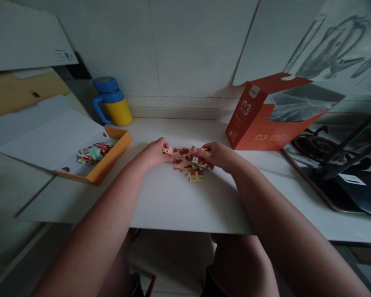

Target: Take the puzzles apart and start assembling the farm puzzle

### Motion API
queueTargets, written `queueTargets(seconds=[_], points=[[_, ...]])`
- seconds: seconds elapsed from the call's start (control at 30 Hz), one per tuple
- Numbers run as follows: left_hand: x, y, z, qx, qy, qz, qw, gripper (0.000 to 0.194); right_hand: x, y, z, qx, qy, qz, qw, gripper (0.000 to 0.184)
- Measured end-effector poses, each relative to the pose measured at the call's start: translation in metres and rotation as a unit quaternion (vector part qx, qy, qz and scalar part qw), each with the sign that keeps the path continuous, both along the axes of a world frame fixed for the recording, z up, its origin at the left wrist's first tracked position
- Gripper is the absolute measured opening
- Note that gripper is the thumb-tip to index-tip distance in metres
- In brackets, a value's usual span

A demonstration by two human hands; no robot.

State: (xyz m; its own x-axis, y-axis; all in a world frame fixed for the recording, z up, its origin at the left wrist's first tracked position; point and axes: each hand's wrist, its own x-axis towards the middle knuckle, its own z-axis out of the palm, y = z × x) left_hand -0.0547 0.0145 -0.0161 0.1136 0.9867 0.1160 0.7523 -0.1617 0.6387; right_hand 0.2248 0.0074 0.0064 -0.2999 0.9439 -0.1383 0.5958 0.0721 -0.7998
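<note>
A small cluster of joined jigsaw pieces point(185, 159), red, cream and green, lies on the white counter point(173, 198) in front of me. My left hand point(156, 152) pinches the cluster's left edge with curled fingers. My right hand point(218, 156) grips its right side, fingers closed on a piece there. One more piece point(196, 176) pokes out just below the cluster.
An orange tray point(111, 161) at the left holds several loose puzzle pieces point(94, 152) under a white lid. A blue-and-yellow mug point(113, 101) stands by the wall. An orange box point(259, 119) stands at the right, beside a gas hob point(327, 152).
</note>
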Motion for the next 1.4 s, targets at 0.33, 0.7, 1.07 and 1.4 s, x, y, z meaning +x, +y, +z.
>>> queueTargets(seconds=[0.33, 0.7, 1.07, 1.4], points=[[0.008, 0.004, -0.005, -0.023, -0.088, -0.027, 0.995, 0.042, -0.002, 0.001, -0.002, -0.003, -0.015, -0.009, 1.000, 0.066], [0.017, 0.000, -0.001, -0.048, -0.121, -0.021, 0.991, 0.018, -0.003, 0.001, -0.004, -0.001, -0.007, -0.002, 1.000, 0.066], [0.024, -0.005, 0.010, -0.074, -0.254, -0.001, 0.964, 0.032, -0.003, 0.002, -0.003, 0.008, 0.033, -0.016, 0.999, 0.066], [0.031, -0.007, 0.017, -0.062, -0.318, -0.011, 0.946, 0.033, -0.017, -0.003, -0.002, 0.030, 0.224, -0.034, 0.973, 0.065]])
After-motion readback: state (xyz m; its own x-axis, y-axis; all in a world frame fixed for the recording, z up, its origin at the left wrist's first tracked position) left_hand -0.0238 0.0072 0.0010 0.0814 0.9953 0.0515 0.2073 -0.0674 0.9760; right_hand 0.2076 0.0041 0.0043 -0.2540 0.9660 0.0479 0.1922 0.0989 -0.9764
